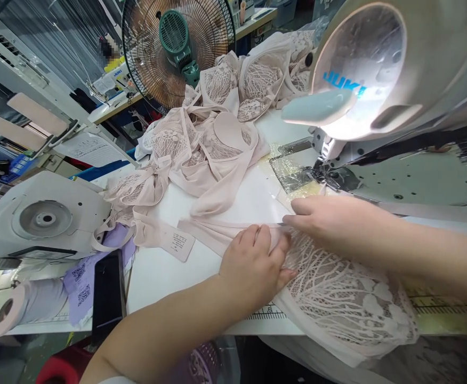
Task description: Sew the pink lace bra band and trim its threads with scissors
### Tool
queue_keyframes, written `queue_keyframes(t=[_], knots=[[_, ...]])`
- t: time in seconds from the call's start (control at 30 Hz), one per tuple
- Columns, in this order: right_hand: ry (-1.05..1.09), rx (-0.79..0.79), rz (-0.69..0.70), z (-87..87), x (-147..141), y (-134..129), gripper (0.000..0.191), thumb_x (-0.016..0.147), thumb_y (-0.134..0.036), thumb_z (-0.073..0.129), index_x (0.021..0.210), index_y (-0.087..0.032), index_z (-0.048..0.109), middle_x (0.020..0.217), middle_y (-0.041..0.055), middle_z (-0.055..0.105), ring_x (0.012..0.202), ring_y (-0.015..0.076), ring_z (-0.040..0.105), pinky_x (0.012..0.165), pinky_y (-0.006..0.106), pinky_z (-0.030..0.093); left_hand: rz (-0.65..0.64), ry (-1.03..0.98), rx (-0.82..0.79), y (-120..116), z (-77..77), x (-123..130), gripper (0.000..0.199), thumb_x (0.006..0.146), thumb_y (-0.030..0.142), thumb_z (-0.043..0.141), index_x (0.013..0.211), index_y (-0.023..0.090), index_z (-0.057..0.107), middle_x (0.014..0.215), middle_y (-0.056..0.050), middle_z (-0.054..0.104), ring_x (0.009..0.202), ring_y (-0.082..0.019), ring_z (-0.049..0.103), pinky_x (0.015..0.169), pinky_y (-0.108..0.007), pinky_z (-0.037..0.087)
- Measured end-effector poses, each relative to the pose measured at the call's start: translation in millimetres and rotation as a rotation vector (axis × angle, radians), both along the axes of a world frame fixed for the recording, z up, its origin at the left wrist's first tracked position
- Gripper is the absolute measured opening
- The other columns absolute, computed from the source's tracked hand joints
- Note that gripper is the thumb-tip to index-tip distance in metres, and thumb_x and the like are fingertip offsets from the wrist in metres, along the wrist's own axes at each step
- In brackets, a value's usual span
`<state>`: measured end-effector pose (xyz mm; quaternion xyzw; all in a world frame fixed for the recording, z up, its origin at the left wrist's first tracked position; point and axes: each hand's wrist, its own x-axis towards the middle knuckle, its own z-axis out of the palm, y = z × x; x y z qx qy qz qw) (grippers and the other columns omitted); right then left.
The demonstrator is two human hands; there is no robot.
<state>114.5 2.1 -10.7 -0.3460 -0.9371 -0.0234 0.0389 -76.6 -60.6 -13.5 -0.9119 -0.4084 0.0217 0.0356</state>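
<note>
A pale pink lace bra (337, 298) lies across the table's front edge, its lace cup hanging partly over it. My left hand (253, 266) has curled fingers gripping the bra's smooth band, with the thumb by the lace. Just right of it, my right hand (317, 216) is closed at the same band edge. A small dark sliver shows at its fingertips; what it is I cannot make out. The band (205, 232) stretches left from my fingers over the white tabletop. Behind my right hand stands the sewing machine's needle and presser foot (323, 170).
More lace bras (217, 138) are heaped at the back, before a fan (177, 48). A printed tag (177, 244), a phone (107, 293) and a spool (25, 306) lie to the left, near a second machine (45, 213). The lit machine head (377, 69) overhangs the right side.
</note>
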Motion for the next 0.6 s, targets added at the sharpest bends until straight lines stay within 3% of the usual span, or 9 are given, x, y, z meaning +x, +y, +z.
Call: queue_keyframes(t=[0.1, 0.3, 0.43, 0.6], knots=[[-0.056, 0.01, -0.011, -2.5, 11.0, 0.2, 0.027, 0.057, 0.003, 0.048, 0.07, -0.016, 0.062, 0.062, 0.0012, 0.042, 0.047, 0.0096, 0.024, 0.047, 0.025, 0.014, -0.004, 0.0, 0.004, 0.1, 0.3, 0.1, 0.059, 0.088, 0.052, 0.04, 0.134, 0.016, 0.038, 0.124, -0.016, 0.048, 0.118, -0.028, 0.044, 0.096, -0.041, 0.04], [0.106, 0.073, -0.026, 0.8, 2.9, -4.3, 0.028, 0.066, 0.001, 0.043, 0.073, -0.017, 0.063, 0.061, 0.0002, 0.037, 0.048, 0.0106, 0.025, 0.048, 0.026, 0.011, -0.001, 0.007, -0.015, 0.3, 1.4, 0.4, 0.06, 0.088, 0.051, 0.04, 0.134, 0.015, 0.037, 0.123, -0.016, 0.05, 0.118, -0.028, 0.043, 0.097, -0.041, 0.039], [0.108, 0.025, -0.019, 4.4, -6.0, -4.8, 0.022, 0.069, -0.002, 0.044, 0.069, -0.016, 0.061, 0.06, -0.0002, 0.036, 0.048, 0.0102, 0.026, 0.046, 0.024, 0.011, -0.004, 0.004, 0.004, -0.1, 0.2, -0.3, 0.061, 0.088, 0.051, 0.039, 0.136, 0.014, 0.034, 0.123, -0.017, 0.049, 0.118, -0.027, 0.043, 0.097, -0.04, 0.039], [0.054, 0.047, -0.016, -2.5, 6.3, -2.5, 0.027, 0.063, 0.003, 0.044, 0.072, -0.016, 0.062, 0.061, -0.0006, 0.037, 0.048, 0.0093, 0.023, 0.046, 0.025, 0.012, -0.02, -0.005, 0.044, -0.1, -2.4, -1.0, 0.059, 0.088, 0.052, 0.038, 0.133, 0.015, 0.039, 0.121, -0.016, 0.051, 0.115, -0.028, 0.046, 0.094, -0.041, 0.041]])
